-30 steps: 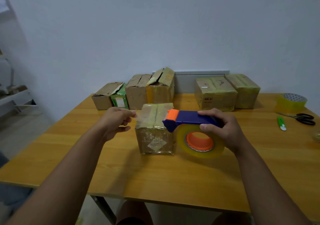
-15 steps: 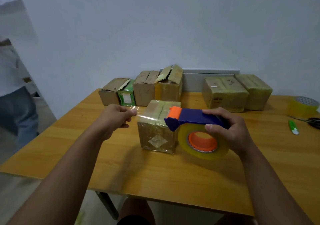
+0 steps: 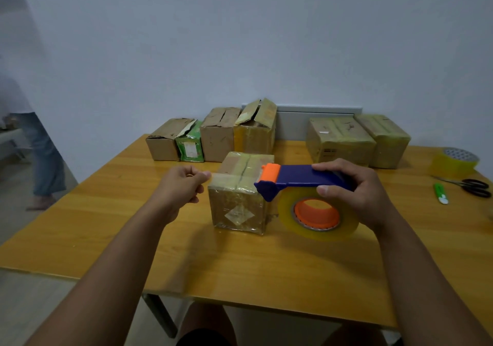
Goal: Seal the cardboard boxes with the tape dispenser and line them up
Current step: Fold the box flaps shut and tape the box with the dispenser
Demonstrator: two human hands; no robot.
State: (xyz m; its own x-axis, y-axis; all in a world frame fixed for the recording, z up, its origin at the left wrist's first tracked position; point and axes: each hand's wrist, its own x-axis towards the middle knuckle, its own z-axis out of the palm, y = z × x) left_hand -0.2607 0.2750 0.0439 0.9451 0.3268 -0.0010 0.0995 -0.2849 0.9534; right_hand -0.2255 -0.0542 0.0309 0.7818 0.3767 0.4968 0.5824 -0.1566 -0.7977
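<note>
A small tape-wrapped cardboard box (image 3: 237, 204) stands at the middle of the wooden table (image 3: 106, 220). My right hand (image 3: 354, 193) grips the blue and orange tape dispenser (image 3: 301, 179) with its clear roll (image 3: 317, 215), held at the box's right top edge. My left hand (image 3: 181, 185) pinches the free end of the clear tape strip (image 3: 221, 178), which is stretched across the box top from the dispenser. Several unsealed boxes (image 3: 218, 137) stand in a row at the back left. Two taped boxes (image 3: 344, 140) stand at the back right.
A spare roll of tape (image 3: 453, 160), black scissors (image 3: 472, 185) and a green cutter (image 3: 440, 192) lie at the table's right. A person in jeans (image 3: 45, 156) stands at the far left beside the table. A grey panel (image 3: 301, 119) leans on the wall behind the boxes.
My left hand has drawn a strip of tape out leftward across the box top. The view has shifted, and a person has come into view at the left.
</note>
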